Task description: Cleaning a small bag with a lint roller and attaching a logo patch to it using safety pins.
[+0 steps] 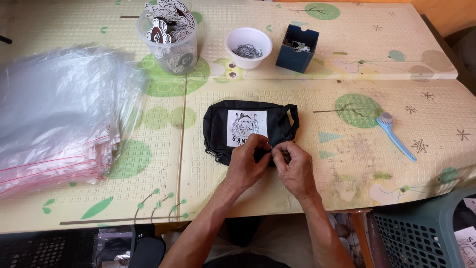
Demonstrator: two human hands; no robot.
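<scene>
I see both hands working at the near edge of a small black pouch (248, 130) that lies flat on the worktop (347, 164), which is covered with pale yellow patterned mats. The pouch sits near the middle of the worktop, its white printed panel facing up and a black strap looped at its right end.

My left hand (248, 166) has its grip closed: thumb and fingertips pinch the pouch's lower edge just below the white panel. My right hand (296, 168) is also closed in a pinch, fingers curled on the same edge just beside the left hand. The two hands touch or nearly touch at the fingertips. Whatever small part sits between the fingers is hidden, so I cannot tell what it is.

Surroundings:
- A stack of clear plastic zip bags (59, 114) with red seal strips lies at the left, well apart from the pouch.
- A clear tub (171, 42) of black-and-white cut-outs stands at the far side.
- A white bowl (248, 47) holding small dark metal pieces stands beside it.
- A dark blue box (296, 48) stands right of the bowl.
- A light blue brush (395, 135) lies to the right.
</scene>
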